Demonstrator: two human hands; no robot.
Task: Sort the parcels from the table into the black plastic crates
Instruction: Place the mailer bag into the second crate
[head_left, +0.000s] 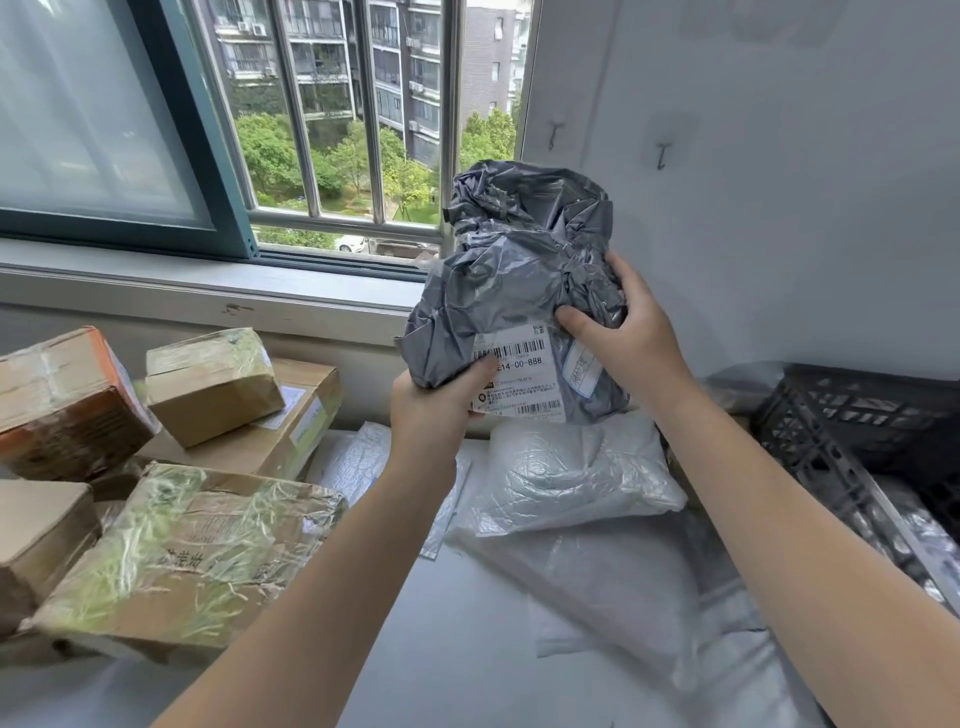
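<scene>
Head view: grey plastic parcel (519, 280) held up in the air above the table (467, 649), upright, its printed label (519, 374) facing the camera. Left hand (436, 410) grips the lower left corner, thumb lying across the label's barcode. Right hand (628, 332) grasps the crumpled right side, thumb on the front. Judgement: step in hand is reading the label to decide the destination; the parcel has not yet gone to a crate. The black plastic crate (852, 415) sits at the right edge, just beside the right forearm; something silvery shows in the nearer section, detail unclear. Next move likely calls for a swing to the right, lifting over the crate's rim before letting go. Room: air between parcel and crate looks open; the wall stands close behind. White poly bags (566, 478) lie directly beneath the parcel, slack, and reach toward the crate. Cardboard boxes (208, 384) are stacked at left, well apart from that path. The window sill (208, 291) bounds the far side.
</scene>
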